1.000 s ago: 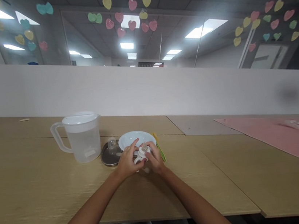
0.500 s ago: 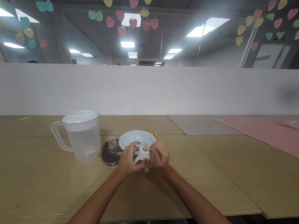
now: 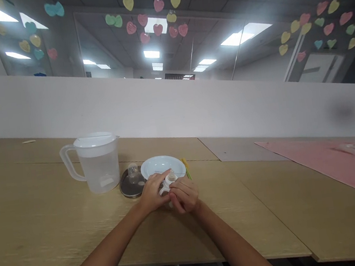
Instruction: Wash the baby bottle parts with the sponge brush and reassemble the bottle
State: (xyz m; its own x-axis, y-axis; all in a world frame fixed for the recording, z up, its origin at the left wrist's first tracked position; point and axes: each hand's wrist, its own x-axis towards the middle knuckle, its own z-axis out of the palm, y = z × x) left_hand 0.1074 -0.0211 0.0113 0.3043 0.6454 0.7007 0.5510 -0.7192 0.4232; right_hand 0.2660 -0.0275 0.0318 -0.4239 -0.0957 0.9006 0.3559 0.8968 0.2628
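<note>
A small white baby bottle (image 3: 169, 182) with a clear teat sits between both hands on the wooden table (image 3: 61, 222). My left hand (image 3: 152, 193) is wrapped round its left side. My right hand (image 3: 183, 195) is curled over the right side, fingers closed on the bottle's top. Just behind them lies a pale blue plate (image 3: 159, 167). A yellow and green utensil (image 3: 186, 169) lies by the plate's right edge. The bottle's lower body is hidden by my fingers.
A clear plastic jug (image 3: 96, 163) with a white lid stands to the left. A round metal lid (image 3: 132, 184) with a clear knob lies beside it. A pink mat (image 3: 328, 161) with small items covers the far right. A white partition wall runs along the back.
My right hand has closed down over the bottle's top and rolled forward. The bottle has tilted slightly. My left hand stays on its side.
</note>
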